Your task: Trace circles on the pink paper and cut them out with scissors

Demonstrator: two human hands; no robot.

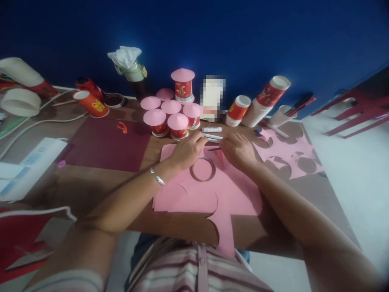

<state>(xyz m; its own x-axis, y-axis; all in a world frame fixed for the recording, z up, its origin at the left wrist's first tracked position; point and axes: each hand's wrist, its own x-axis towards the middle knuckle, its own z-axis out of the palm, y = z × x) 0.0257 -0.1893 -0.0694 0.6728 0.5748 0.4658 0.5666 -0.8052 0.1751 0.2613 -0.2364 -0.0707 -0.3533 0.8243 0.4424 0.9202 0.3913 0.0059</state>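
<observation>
Above the far edge of the pink paper sheets, my left hand is closed in a pinch on one end of a slim white pen. My right hand has its fingers curled at the pen's other end; its fingertips are partly hidden. Beneath the right hand lie what look like scissors, a dark blade and reddish handle showing. A thin round ring rests flat on the paper. Another slim white pen and a thicker white marker lie just beyond the hands. A cut-out paper strip hangs over the table edge.
Several red paper cups with pink cone roofs stand at the back. Stacked cups and a pen cup are right of them. Pink scraps lie right; a dark red sheet, orange cup and power strip lie left.
</observation>
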